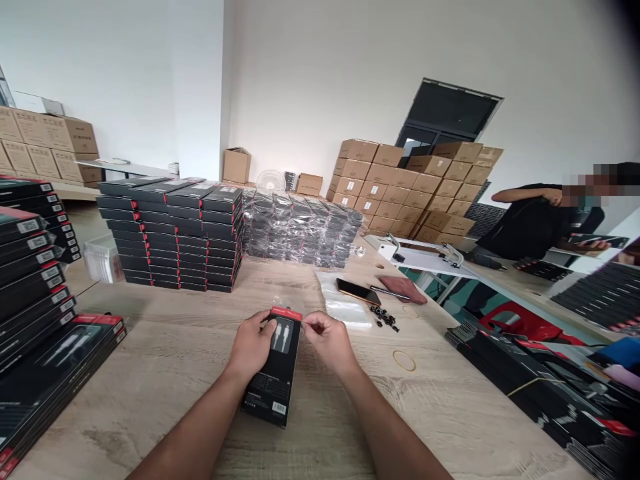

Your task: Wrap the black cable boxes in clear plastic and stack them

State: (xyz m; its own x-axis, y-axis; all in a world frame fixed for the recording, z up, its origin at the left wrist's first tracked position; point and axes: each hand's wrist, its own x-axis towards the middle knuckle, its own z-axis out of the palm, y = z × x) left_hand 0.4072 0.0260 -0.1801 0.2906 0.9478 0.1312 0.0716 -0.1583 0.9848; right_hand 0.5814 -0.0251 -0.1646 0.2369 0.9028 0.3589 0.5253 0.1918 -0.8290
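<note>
left hand [254, 341]: holding black box [273, 370] | right hand [330, 339]: at its top corner | phone [357, 291]: on table [165, 363]

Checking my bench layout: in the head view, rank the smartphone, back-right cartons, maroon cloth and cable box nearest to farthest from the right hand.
1. Cable box: just left of the right hand.
2. Smartphone: ahead, right.
3. Maroon cloth: farther right, past the smartphone.
4. Cartons: back right.

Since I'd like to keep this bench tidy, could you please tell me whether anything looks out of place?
Slightly: small black pieces lie scattered beside the phone, untidy against the neatly stacked boxes, and a loose rubber band lies nearby. The black box in the left hand shows no obvious damage.
</note>
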